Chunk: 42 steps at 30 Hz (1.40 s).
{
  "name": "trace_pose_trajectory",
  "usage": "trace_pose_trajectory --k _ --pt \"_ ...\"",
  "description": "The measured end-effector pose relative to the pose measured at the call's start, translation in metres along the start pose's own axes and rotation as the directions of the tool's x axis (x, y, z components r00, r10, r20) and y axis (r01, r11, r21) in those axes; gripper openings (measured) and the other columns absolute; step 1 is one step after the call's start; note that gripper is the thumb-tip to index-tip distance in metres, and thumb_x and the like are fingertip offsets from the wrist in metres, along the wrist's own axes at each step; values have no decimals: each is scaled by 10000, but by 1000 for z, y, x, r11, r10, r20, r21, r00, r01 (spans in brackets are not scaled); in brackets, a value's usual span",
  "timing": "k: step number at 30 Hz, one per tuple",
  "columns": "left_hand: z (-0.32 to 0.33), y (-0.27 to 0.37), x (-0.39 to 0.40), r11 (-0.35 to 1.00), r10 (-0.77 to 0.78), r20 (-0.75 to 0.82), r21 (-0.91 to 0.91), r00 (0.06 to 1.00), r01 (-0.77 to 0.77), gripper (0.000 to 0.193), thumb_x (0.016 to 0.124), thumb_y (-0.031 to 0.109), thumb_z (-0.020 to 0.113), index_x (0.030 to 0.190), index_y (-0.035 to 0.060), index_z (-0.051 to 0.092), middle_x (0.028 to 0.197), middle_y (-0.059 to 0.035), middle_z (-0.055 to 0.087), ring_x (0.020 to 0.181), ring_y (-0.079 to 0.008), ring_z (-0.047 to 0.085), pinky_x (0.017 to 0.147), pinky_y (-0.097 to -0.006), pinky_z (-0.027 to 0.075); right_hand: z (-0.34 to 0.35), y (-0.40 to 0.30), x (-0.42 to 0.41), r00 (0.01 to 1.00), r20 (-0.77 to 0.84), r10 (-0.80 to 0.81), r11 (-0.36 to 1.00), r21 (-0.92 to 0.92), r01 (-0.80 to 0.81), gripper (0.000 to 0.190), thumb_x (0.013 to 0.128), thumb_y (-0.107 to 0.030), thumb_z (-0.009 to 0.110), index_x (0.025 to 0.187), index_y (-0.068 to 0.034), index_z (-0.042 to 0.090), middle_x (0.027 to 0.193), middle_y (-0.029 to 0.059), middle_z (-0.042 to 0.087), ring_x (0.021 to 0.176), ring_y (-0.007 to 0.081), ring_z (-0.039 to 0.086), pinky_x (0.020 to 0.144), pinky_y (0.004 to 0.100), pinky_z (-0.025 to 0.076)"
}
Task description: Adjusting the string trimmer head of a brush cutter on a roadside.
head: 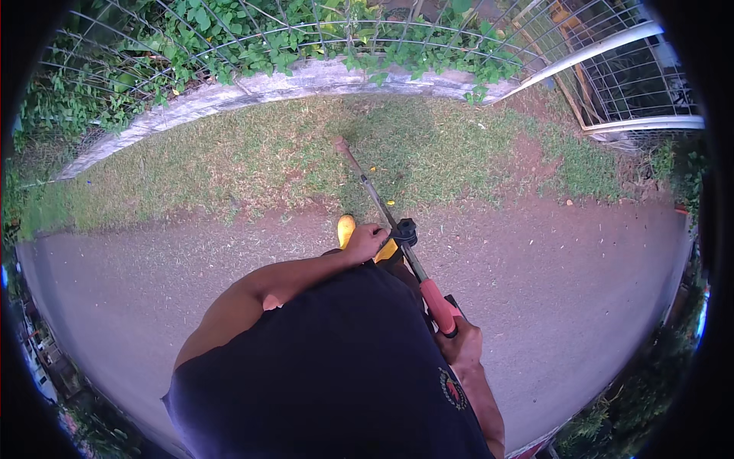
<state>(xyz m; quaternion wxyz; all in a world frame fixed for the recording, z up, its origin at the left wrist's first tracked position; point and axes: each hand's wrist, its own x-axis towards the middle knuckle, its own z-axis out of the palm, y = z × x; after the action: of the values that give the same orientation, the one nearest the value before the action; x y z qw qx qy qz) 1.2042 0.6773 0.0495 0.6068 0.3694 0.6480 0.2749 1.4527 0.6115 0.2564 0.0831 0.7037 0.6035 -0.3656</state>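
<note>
A grass trimmer with a long shaft (pixel 375 194) slants from my right side out over the grass. Its far end (pixel 340 143), brownish and partly blurred, hangs above the lawn. My right hand (pixel 465 342) is closed around the rear end of the trimmer's red handle (pixel 438 305). At mid-shaft, beside a black clamp knob (pixel 406 228), my left hand (pixel 367 243) is closed on a part of the front handle; its exact grip is partly hidden. Yellow boots (pixel 346 228) show below my hands, one largely covered by the left hand and the trimmer.
Ahead, a low concrete curb (pixel 287 85) carries a wire mesh fence (pixel 275 31) overgrown with leafy vines (pixel 229 34). A white-framed mesh gate (pixel 642 123) stands at the upper right. Short grass (pixel 246 155) borders the paved ground (pixel 573 275) strewn with clippings.
</note>
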Motion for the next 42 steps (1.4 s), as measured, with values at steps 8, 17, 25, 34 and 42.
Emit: trace_pose_trajectory --k 8,17,25,34,42 --pt "-28 -19 21 999 -15 -126 44 992 20 309 892 282 577 779 -4 611 555 -35 506 452 -96 480 407 -299 381 13 -30 25 1000 11 -13 999 -45 13 303 694 -265 702 873 -35 617 786 213 644 781 380 631 726 458 496" --pt "4 13 -23 986 -90 67 -134 994 98 333 913 319 551 807 7 595 572 -10 486 424 -98 473 406 -284 386 -21 -26 -27 999 -37 24 993 -110 -28 245 648 -194 714 804 -35 612 727 201 634 725 383 626 685 449 500" --pt "-14 -18 -25 987 -117 -82 -120 990 107 338 909 308 561 739 16 570 544 -8 473 421 -85 441 400 -272 363 -6 -31 -5 999 29 -27 993 -113 31 233 673 -194 705 824 -34 629 737 193 640 730 370 630 685 444 504" --pt "17 -21 -27 986 -137 -101 -114 985 125 332 906 316 558 762 17 575 539 -3 464 412 -88 438 392 -274 373 -20 -7 -9 998 32 -50 983 -175 55 250 671 -231 687 819 -39 628 738 190 643 726 373 633 686 446 504" --pt "63 -15 -43 960 -173 -97 -240 980 146 359 891 310 562 752 -21 590 549 -58 507 433 -121 488 414 -313 389 -45 37 -5 992 59 -114 972 -200 123 238 655 -205 686 803 -29 621 734 192 639 719 376 631 680 445 506"
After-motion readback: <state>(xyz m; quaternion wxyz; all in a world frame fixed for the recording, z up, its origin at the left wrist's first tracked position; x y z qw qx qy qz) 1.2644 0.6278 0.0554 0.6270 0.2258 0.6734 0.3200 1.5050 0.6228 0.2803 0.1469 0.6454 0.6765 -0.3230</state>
